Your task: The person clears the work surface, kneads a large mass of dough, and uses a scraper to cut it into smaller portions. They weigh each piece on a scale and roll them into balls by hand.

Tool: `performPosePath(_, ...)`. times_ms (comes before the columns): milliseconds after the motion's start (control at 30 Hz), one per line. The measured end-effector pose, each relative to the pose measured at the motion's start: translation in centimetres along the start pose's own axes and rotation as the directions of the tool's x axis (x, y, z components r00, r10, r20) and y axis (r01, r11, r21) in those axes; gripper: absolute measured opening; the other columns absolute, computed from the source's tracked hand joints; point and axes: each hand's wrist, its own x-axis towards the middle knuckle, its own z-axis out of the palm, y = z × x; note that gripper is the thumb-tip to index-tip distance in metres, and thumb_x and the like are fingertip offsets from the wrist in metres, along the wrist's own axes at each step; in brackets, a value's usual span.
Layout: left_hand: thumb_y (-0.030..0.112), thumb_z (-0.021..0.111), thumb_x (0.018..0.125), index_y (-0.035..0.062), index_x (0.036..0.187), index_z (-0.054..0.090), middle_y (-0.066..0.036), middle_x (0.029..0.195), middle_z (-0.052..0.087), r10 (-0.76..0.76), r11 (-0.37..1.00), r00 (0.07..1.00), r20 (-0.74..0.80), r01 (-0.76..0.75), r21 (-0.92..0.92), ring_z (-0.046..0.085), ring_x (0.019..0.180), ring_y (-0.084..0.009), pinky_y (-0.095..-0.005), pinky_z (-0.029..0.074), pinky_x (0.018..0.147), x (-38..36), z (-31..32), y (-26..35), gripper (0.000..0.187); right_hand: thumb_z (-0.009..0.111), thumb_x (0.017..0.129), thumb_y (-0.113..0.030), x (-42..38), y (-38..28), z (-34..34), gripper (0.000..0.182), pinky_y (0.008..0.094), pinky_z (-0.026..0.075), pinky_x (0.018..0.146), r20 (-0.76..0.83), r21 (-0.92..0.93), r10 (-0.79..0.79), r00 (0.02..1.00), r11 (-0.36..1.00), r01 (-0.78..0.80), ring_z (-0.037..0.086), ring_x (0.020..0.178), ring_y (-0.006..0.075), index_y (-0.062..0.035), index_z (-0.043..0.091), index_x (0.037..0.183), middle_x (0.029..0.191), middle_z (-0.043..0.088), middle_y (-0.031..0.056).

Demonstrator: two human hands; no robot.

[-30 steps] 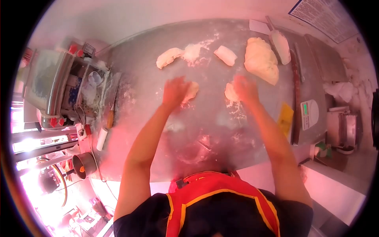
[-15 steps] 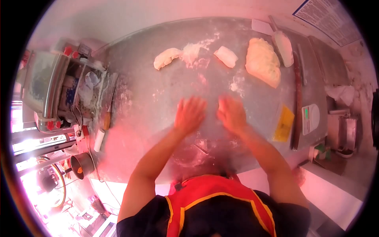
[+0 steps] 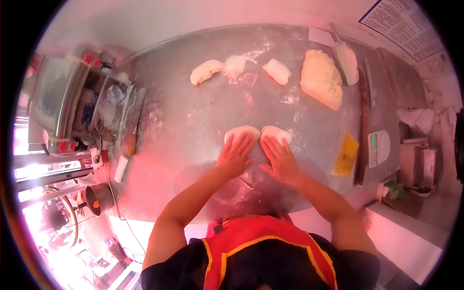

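Observation:
My left hand (image 3: 236, 154) lies flat, fingers stretched out, on a rounded piece of dough (image 3: 241, 130). Beside it, my right hand (image 3: 280, 162) rests the same way on a second dough piece (image 3: 277, 132), its thumb spread to the side. The two pieces sit close together on the metal table (image 3: 183, 140), and their near parts are hidden under my fingers. Farther back are a curved strip of dough (image 3: 207, 72), a short dough roll (image 3: 277, 71) and a large lump of dough (image 3: 321, 79). White flour (image 3: 235, 65) is scattered between the strip and the roll.
On the right are a metal scoop (image 3: 346, 63), a yellow scraper (image 3: 345, 154), a long dark rod (image 3: 363, 130) and a digital scale (image 3: 379, 148). A machine with a metal cover (image 3: 60, 101) and a wooden-handled tool (image 3: 132, 142) stand at the left.
My hands have come down slightly toward me and flattened; they were blurred and more curled before. Two dough pieces now show beyond my fingertips, where my hands covered them.

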Motion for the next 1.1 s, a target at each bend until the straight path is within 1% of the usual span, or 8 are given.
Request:
performPosePath(167, 0.044, 0.069, 0.077, 0.0112, 0.123, 0.052, -0.011, 0.124, 0.052, -0.34, 0.94, 0.913, -0.224, 0.324, -0.107, 0.048, 0.116, -0.0341, -0.0451, 0.041, 0.095, 7.9, -0.8, -5.8, 0.058, 0.077, 0.071, -0.022, 8.0, 7.2, -2.0, 0.072, 0.0488, 0.035, 0.101, -0.275, 0.152, 0.208, 0.939, 0.973, -0.171, 0.043, 0.122, 0.0392, -0.0039, 0.045, 0.133, 0.134, 0.047, 0.0192)
performPosePath(300, 0.042, 0.07, 0.078, 0.0108, 0.102, 0.06, -0.01, 0.106, 0.059, -0.465, 0.869, 0.885, -0.015, 0.453, -0.201, 0.055, 0.1, -0.0325, -0.043, 0.047, 0.08, 9.1, -3.7, -8.6, 0.041, 0.078, 0.066, -0.02, 10.1, 8.5, -3.1, 0.052, 0.0432, 0.043, 0.086, 0.054, 0.421, 0.422, 0.905, 0.812, -0.404, 0.05, 0.109, 0.0361, -0.0067, 0.054, 0.11, 0.117, 0.057, 0.0152)
performPosePath(400, 0.04, 0.071, 0.078, 0.012, 0.098, 0.062, -0.01, 0.103, 0.06, -0.51, 0.855, 0.855, -0.097, 0.493, -0.16, 0.057, 0.097, -0.0311, -0.0411, 0.049, 0.077, 5.8, -6.6, -9.4, 0.036, 0.078, 0.066, -0.02, 7.7, 4.3, -4.0, 0.052, 0.0449, 0.042, 0.09, 0.047, 0.376, 0.069, 0.997, 0.923, -0.082, 0.051, 0.109, 0.0363, -0.0075, 0.056, 0.112, 0.115, 0.058, 0.014)
performPosePath(567, 0.022, 0.067, 0.078, -0.0003, 0.121, 0.053, -0.019, 0.121, 0.055, -0.333, 0.934, 0.839, -0.432, 0.355, -0.03, 0.047, 0.118, -0.0382, -0.0482, 0.035, 0.102, 1.4, -3.3, -6.5, 0.05, 0.074, 0.076, -0.026, 4.9, 0.3, -0.5, 0.064, 0.0465, 0.036, 0.1, 0.046, 0.198, -0.025, 0.999, 0.98, 0.016, 0.045, 0.12, 0.0366, -0.0055, 0.046, 0.129, 0.124, 0.05, 0.0184)
performPosePath(667, 0.014, 0.059, 0.086, -0.0055, 0.127, 0.048, -0.024, 0.132, 0.048, -0.362, 0.919, 0.866, -0.344, 0.27, -0.288, 0.04, 0.128, -0.0418, -0.0498, 0.03, 0.109, 3.0, 1.0, -1.3, 0.047, 0.063, 0.085, -0.028, 5.8, 1.0, -2.4, 0.058, 0.0483, 0.034, 0.101, 0.194, 0.681, 0.209, 0.958, 0.675, -0.285, 0.042, 0.121, 0.0396, -0.0041, 0.04, 0.132, 0.129, 0.046, 0.0204)
performPosePath(767, 0.022, 0.052, 0.091, -0.0013, 0.137, 0.041, -0.021, 0.142, 0.04, -0.36, 0.9, 0.902, -0.238, 0.268, -0.343, 0.032, 0.135, -0.0369, -0.0442, 0.024, 0.113, 5.6, 3.8, 3.3, 0.053, 0.05, 0.091, -0.027, 6.3, 1.0, 0.7, 0.05, 0.0496, 0.032, 0.102, -0.127, 0.305, 0.211, 0.969, 0.938, -0.164, 0.041, 0.12, 0.0435, 0.0014, 0.039, 0.131, 0.129, 0.045, 0.024)
performPosePath(867, 0.023, 0.047, 0.092, 0.0004, 0.141, 0.036, -0.019, 0.146, 0.035, -0.363, 0.907, 0.921, -0.141, 0.313, -0.282, 0.027, 0.138, -0.0351, -0.0434, 0.02, 0.115, 4.6, 3.5, 5.4, 0.054, 0.044, 0.093, -0.025, 4.3, -0.2, 2.1, 0.049, 0.049, 0.031, 0.102, -0.238, 0.425, 0.141, 0.961, 0.905, -0.027, 0.04, 0.119, 0.0455, 0.0059, 0.037, 0.131, 0.13, 0.044, 0.0262)
performPosePath(1100, 0.026, 0.042, 0.093, 0.0063, 0.145, 0.029, -0.015, 0.152, 0.026, -0.441, 0.892, 0.893, 0.088, 0.447, -0.063, 0.017, 0.143, -0.0304, -0.0525, 0.012, 0.114, 7.5, 2.1, 4.9, 0.057, 0.03, 0.099, -0.031, 4.6, 2.5, 3.8, 0.052, 0.0523, 0.019, 0.11, -0.225, 0.202, 0.158, 0.962, 0.973, -0.113, 0.031, 0.134, 0.0407, 0.0022, 0.034, 0.139, 0.144, 0.036, 0.0206)
